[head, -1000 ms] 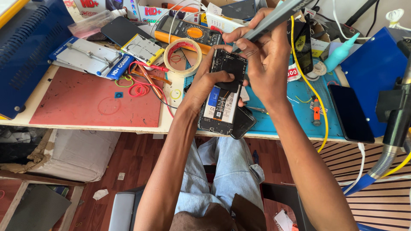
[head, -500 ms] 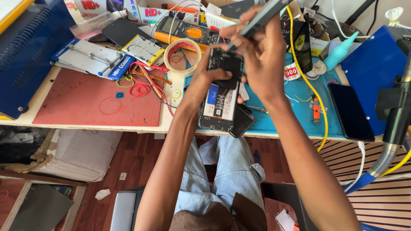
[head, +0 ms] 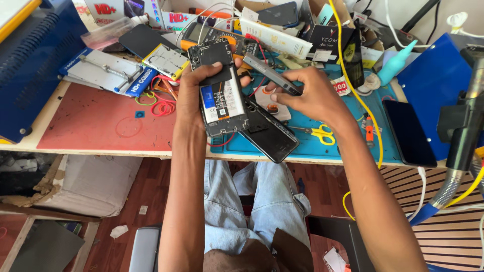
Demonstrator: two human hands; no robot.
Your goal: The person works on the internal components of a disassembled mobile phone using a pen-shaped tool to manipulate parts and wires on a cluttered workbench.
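Observation:
My left hand grips an opened black phone with its back off, so the battery and circuit board show. The phone is held upright above the near edge of the bench. My right hand holds a flat grey tool just right of the phone, its tip pointing toward the phone's upper part. Below both hands a black phone cover lies tilted on the blue work mat.
A red mat covers the left bench, with a blue machine at the far left. Yellow scissors, a dark phone, a yellow cable, a teal bottle and boxes crowd the back.
Both hands have come down toward the near edge of the bench. My right hand, earlier raised above the phone with the tool, now sits lower and to the phone's right.

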